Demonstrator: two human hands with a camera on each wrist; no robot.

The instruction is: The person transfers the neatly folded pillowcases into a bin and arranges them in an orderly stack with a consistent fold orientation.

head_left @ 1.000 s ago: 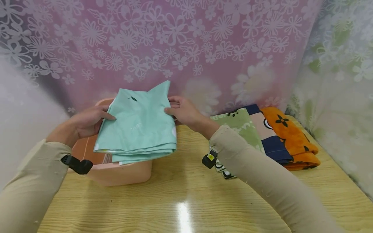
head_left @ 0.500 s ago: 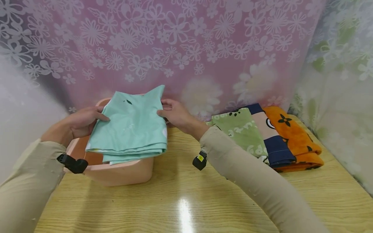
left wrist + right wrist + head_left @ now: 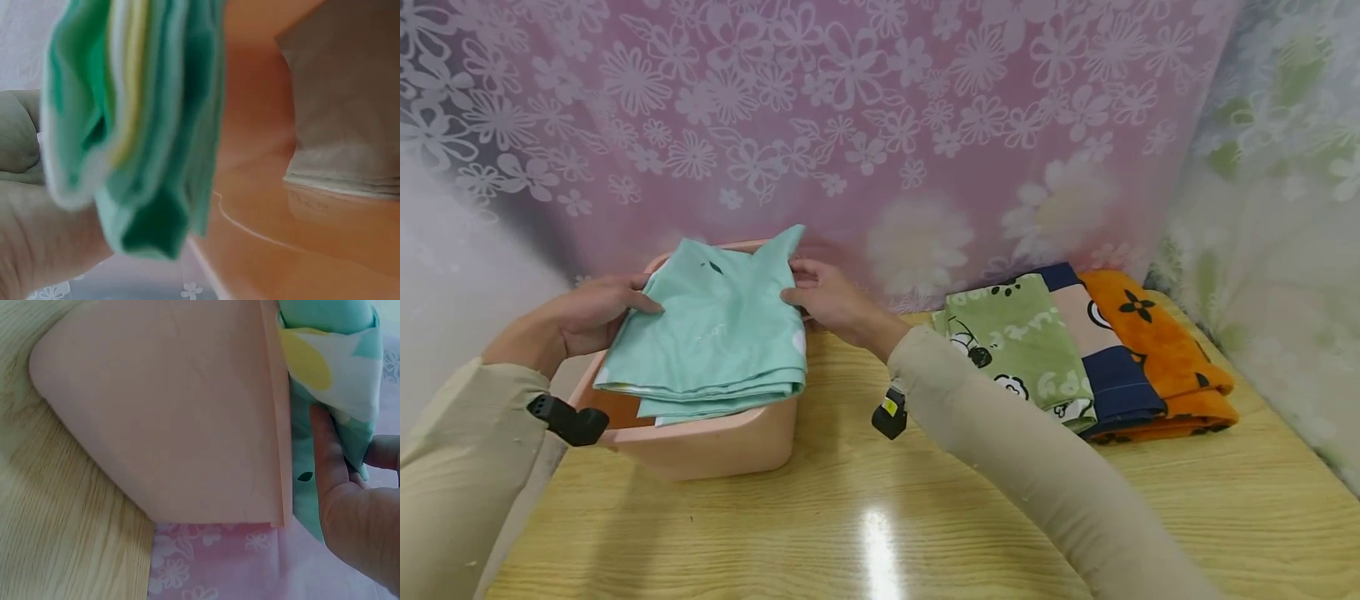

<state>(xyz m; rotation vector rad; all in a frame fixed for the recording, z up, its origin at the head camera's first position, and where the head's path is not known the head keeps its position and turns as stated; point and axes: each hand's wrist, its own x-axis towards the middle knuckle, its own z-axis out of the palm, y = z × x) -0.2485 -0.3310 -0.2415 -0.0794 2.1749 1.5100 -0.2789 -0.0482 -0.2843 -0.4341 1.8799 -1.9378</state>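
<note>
A folded mint-green cloth (image 3: 715, 333) with a small dark leaf print spans the top of a pink plastic bin (image 3: 722, 450). My left hand (image 3: 598, 312) grips its left edge, thumb on top and fingers beneath. On the opposite edge, my right hand (image 3: 838, 304) pinches the cloth between thumb and fingers. The left wrist view shows the cloth's stacked folds (image 3: 150, 125) edge-on above the bin's inside, where a greyish-brown folded cloth (image 3: 350, 106) lies. In the right wrist view, a white and yellow patterned layer (image 3: 337, 369) shows at the bin's rim (image 3: 281, 425).
To the right on the wooden table (image 3: 820, 533) lie folded cloths side by side: a green printed one (image 3: 1022, 342), a navy and beige one (image 3: 1112, 367) and an orange one (image 3: 1165, 342). A pink floral curtain (image 3: 880, 150) hangs behind the bin.
Both hands have moved left and slightly down with the mint-green cloth, bringing it more squarely over the bin. The green printed cloth is now less covered by the right arm.
</note>
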